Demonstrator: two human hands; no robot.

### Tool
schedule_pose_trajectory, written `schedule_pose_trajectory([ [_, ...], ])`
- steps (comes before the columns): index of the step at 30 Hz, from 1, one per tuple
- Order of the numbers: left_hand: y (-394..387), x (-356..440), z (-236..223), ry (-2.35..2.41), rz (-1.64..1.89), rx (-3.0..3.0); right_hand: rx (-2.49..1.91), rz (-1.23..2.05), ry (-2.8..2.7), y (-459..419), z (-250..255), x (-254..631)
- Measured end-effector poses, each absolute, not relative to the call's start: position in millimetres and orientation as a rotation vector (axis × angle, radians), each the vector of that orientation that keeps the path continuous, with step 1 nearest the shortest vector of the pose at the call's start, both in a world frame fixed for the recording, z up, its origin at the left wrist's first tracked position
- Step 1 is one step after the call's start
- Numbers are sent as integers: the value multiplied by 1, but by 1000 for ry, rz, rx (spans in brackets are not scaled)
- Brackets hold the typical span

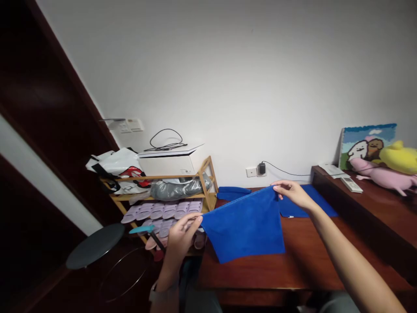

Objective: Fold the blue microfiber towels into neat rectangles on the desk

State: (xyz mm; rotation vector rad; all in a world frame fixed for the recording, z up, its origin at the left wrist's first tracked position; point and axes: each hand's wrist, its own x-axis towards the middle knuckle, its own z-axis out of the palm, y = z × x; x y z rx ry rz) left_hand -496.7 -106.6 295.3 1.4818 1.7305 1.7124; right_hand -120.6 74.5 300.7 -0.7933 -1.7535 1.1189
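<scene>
I hold a blue cloth [247, 226] stretched out above the dark wooden table [302, 261]. My left hand [180, 237] pinches its left corner beyond the table's left edge. My right hand [291, 193] pinches its upper right corner over the back of the table. The cloth hangs down between them, its lower edge touching the tabletop. Another blue cloth [312, 206] lies flat on the table behind my right hand, and a folded blue cloth [233, 193] sits at the table's back left.
A wooden shoe rack [166, 200] with several slippers, a white box and bags stands left of the table. A round dark stool [96, 245] is at lower left. A raised shelf [374, 204] on the right carries plush toys, a picture and a remote. A wall socket [257, 170] holds a charger.
</scene>
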Motion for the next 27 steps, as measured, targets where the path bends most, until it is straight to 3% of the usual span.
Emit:
schedule_pose_trajectory([
  [10, -111, -409, 279, 1251, 1309, 1491, -1017, 795, -1435, 37, 301, -45],
  [15, -103, -398, 260, 1220, 1279, 1474, -1036, 656, -1524, 84, 301, -77],
  [21, -73, -441, 159, 1435, 1338, 1301, -1085, 682, -1870, 160, 233, -224],
  [24, -76, -465, 92, 1751, 1198, 1295, -1066, 748, -1980, 144, 174, -277],
  [27, -90, -482, 44, 2062, 993, 1416, -1089, 781, -2054, 102, 110, -272],
])
